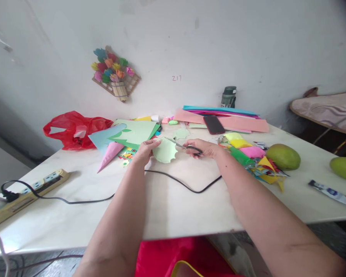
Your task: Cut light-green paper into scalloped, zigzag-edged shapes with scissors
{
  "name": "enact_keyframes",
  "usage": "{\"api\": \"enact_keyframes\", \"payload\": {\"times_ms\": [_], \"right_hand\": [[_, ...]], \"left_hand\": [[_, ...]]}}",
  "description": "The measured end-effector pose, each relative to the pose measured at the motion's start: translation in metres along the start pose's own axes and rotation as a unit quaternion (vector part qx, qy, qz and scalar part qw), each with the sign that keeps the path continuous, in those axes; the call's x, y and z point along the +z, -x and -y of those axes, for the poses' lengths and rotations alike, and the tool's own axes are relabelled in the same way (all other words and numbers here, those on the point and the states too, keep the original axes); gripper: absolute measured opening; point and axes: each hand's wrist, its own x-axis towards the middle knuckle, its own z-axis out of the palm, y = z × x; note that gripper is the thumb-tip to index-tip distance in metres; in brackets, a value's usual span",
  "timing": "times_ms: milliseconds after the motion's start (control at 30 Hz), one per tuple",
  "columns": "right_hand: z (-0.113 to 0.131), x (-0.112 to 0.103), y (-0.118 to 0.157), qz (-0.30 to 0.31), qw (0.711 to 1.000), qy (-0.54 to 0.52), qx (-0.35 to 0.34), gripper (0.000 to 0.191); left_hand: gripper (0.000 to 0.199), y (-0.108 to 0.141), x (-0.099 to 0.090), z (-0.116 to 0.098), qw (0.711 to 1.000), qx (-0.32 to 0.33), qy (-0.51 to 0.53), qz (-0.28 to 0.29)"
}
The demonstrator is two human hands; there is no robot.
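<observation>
My left hand point(146, 151) pinches the left edge of a round pale green paper piece point(165, 151) with a scalloped edge on its right side. In my right hand point(201, 147) is a pair of scissors point(175, 143), its black handles around my fingers. The blades point left and lie across the upper part of the paper piece. Just behind them, a second pale green scalloped piece point(181, 133) lies on the table. A black cable point(184, 183) runs across the table in front of both hands.
Green sheets point(135, 130), a pink paper cone point(110, 155) and a red plastic bag point(75, 130) lie left. Behind are a phone point(213, 125) and a bottle point(228, 97). Right are colored scraps point(266, 169), mangoes point(283, 156) and a tube point(332, 193). A power strip point(31, 194) sits far left.
</observation>
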Motion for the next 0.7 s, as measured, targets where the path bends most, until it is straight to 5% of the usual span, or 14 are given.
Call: {"api": "enact_keyframes", "payload": {"times_ms": [300, 700], "right_hand": [[0.0056, 0.0012, 0.0038, 0.025, 0.999, 0.043, 0.019, 0.033], [0.0, -0.0008, -0.0018, 0.053, 0.998, 0.037, 0.02, 0.034]], "left_hand": [[0.031, 0.0054, 0.0087, -0.0034, 0.995, -0.036, -0.068, 0.069], [0.031, 0.0067, 0.0062, -0.005, 0.991, -0.067, -0.084, 0.08]]}}
